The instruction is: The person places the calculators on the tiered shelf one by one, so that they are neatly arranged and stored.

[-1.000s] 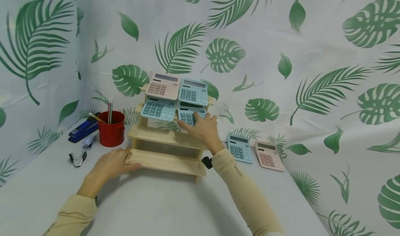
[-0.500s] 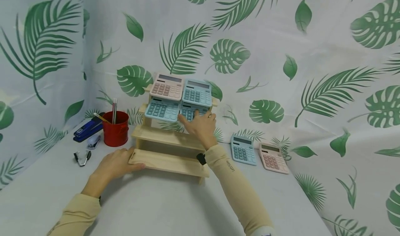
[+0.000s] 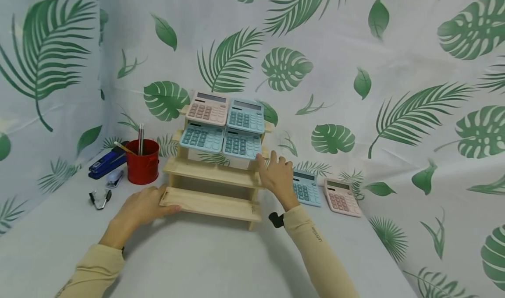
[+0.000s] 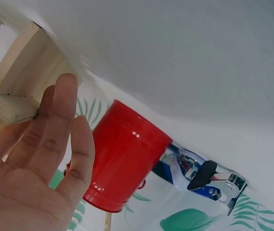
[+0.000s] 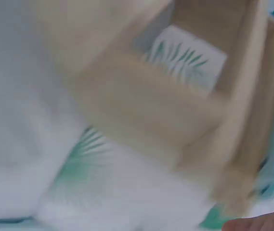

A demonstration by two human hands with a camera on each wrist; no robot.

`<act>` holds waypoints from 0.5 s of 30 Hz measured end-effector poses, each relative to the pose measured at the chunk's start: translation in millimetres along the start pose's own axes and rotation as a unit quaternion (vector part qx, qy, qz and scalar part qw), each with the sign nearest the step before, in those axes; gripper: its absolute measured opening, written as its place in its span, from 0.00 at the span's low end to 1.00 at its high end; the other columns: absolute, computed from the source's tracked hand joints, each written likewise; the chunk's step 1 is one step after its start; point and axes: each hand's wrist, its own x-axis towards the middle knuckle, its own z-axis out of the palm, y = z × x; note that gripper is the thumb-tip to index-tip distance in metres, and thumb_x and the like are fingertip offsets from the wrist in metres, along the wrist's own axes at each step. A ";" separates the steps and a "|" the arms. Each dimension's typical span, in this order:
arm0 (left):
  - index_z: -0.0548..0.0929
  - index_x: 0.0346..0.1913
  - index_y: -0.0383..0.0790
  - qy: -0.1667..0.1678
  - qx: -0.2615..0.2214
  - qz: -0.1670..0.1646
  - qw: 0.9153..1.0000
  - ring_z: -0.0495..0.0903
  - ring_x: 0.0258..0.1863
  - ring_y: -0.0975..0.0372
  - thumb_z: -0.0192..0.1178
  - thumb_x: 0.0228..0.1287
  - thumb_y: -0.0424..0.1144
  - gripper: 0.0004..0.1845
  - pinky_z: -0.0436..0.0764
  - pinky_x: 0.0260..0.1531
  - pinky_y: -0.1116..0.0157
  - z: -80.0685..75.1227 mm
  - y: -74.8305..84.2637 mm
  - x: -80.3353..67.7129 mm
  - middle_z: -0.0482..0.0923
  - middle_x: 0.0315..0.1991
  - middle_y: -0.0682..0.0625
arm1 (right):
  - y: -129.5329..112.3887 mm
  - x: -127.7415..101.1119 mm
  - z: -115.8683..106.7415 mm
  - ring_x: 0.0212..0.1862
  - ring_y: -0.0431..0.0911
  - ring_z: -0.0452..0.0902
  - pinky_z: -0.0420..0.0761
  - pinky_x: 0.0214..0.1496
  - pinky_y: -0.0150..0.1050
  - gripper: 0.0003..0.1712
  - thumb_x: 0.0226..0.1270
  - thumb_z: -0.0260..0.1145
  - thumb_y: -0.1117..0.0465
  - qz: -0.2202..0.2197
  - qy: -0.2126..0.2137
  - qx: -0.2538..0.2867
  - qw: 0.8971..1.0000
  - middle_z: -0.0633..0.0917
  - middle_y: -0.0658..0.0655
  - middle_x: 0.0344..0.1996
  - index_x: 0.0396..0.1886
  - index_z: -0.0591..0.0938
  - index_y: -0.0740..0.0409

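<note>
My left hand [image 3: 142, 208] holds the left end of the tiered wooden display shelf [image 3: 213, 203], its thumb along the front of the lowest board. Its fingers reach up beside the wood in the left wrist view. My right hand [image 3: 277, 175], fingers spread, hovers off the shelf's right side, with its thumb near the corner of a blue calculator [image 3: 241, 144]. That calculator lies on the second tier beside another blue calculator [image 3: 202, 137]. On the top tier are a pink calculator [image 3: 207, 108] and a blue calculator [image 3: 246, 115]. The right wrist view is blurred.
Right of the shelf, a blue calculator [image 3: 307, 190] and a pink calculator [image 3: 342, 197] lean near the wall. To the left stand a red bucket [image 3: 143, 168] with pencils, a blue stapler [image 3: 108, 161], a small pale stapler [image 3: 115, 178] and a staple remover [image 3: 100, 199].
My right hand has come off the right-hand blue calculator on the second tier and moved right. That calculator now lies level with its neighbour. The left hand stays on the shelf.
</note>
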 end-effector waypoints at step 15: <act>0.74 0.63 0.29 -0.007 0.000 -0.002 1.000 0.79 0.33 0.56 0.66 0.55 0.69 0.48 0.80 0.33 0.51 -0.7 -0.8 0.0 0.83 0.40 0.40 | 137.4 5.9 23.9 0.71 0.82 0.52 0.57 0.72 0.72 0.55 0.71 0.44 0.28 0.071 -0.122 -0.093 0.986 0.55 0.84 0.72 0.79 0.51 0.67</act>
